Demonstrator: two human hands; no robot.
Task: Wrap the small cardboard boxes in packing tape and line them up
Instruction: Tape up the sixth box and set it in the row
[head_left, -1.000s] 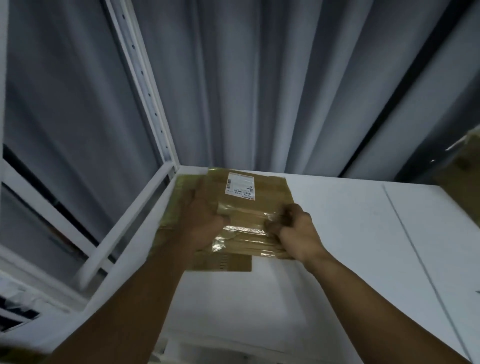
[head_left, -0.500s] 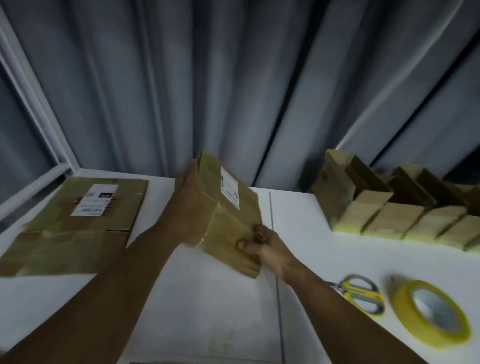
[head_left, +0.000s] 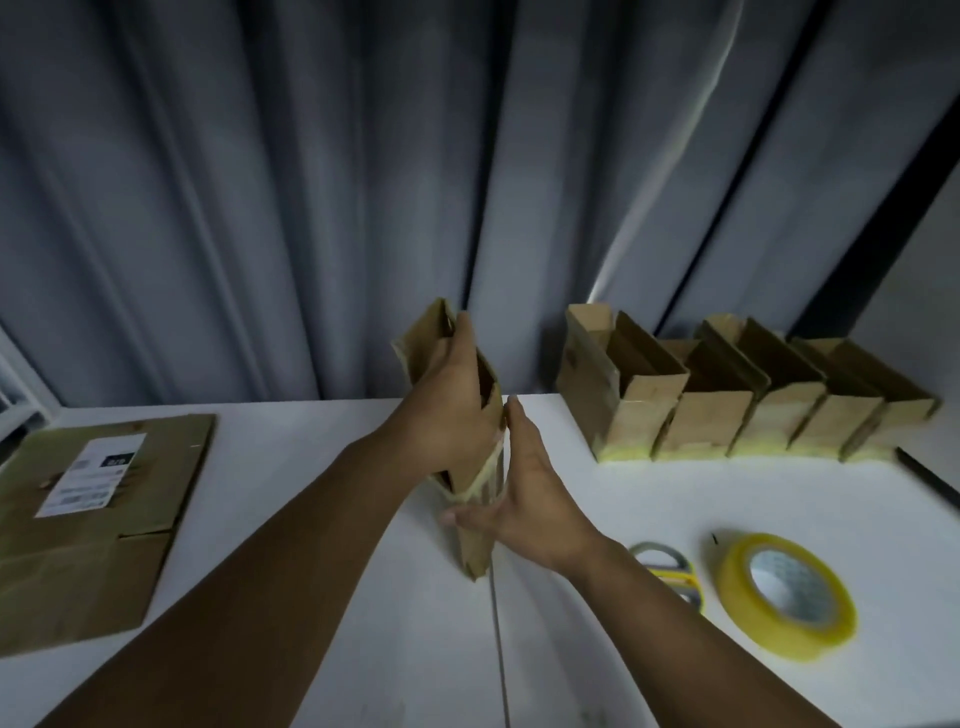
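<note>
A flattened small cardboard box stands on edge in the middle of the white table, partly spread apart. My left hand grips its upper part, fingers curled over the top flap. My right hand lies flat against its right side with straight fingers. Several taped boxes, open at the top, stand in a row at the back right. A roll of yellow packing tape lies at the front right.
A pile of flattened cardboard with a white label lies at the left of the table. Scissors with yellow handles lie just left of the tape roll. Grey curtains hang behind the table.
I lifted one flat box off the pile at the left and carried it to the middle of the table. It now stands on edge between my hands and its sides have begun to part.
</note>
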